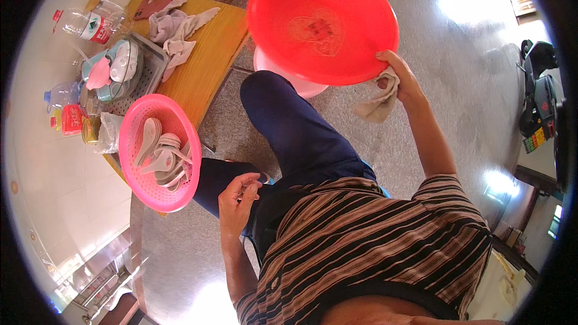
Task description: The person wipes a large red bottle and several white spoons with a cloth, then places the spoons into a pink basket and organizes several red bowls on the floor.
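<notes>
My right hand [399,74] grips the rim of a large red plastic basin [289,31], with a damp beige cloth [377,104] hanging under the same hand. The basin is tilted, its inside facing up, and marks show on its bottom. My left hand [240,198] is empty above my thigh, its fingers loosely curled, just right of a pink plastic colander [194,176]. Several white ceramic soup spoons [151,137] lie in the colander at the near end of the wooden table. Behind the red basin, a pale pink basin [293,82] is partly hidden.
The wooden table [216,49] also bears crumpled cloths [180,31], a phone [152,6], a grey perforated tray [158,61] with bowls, a glass jar [91,129] and plastic bottles [74,22] against the tiled wall. Black bags [539,90] are at the far right.
</notes>
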Available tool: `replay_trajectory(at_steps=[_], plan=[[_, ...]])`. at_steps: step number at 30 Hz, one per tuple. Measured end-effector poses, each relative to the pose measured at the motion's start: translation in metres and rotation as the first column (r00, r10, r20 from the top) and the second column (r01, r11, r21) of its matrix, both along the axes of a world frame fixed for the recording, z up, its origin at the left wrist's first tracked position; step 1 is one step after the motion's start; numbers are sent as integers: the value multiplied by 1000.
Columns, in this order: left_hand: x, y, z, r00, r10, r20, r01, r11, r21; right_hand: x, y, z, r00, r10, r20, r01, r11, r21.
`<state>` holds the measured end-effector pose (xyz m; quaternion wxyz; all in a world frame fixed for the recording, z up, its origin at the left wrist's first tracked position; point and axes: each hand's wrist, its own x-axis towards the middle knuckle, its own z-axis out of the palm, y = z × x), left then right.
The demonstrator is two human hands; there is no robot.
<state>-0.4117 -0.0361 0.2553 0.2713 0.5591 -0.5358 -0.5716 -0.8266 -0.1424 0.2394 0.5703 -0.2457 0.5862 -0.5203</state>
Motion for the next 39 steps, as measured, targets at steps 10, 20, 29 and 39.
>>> replay_trajectory(at_steps=[10,20,29,39], plan=[[-11,-15,-11,998,-33,-62,37,997,68,-39,26,-70,979,-203,0,202,977,62],[-14,-3,-12,999,-30,16,28,996,86,-46,67,-180,948,-313,63,306,947,99],[-17,12,-14,997,15,81,-25,993,117,-64,127,-302,919,-383,91,363,914,181],[-9,18,-4,986,106,131,-122,985,119,-57,156,-383,774,-581,252,496,804,329]])
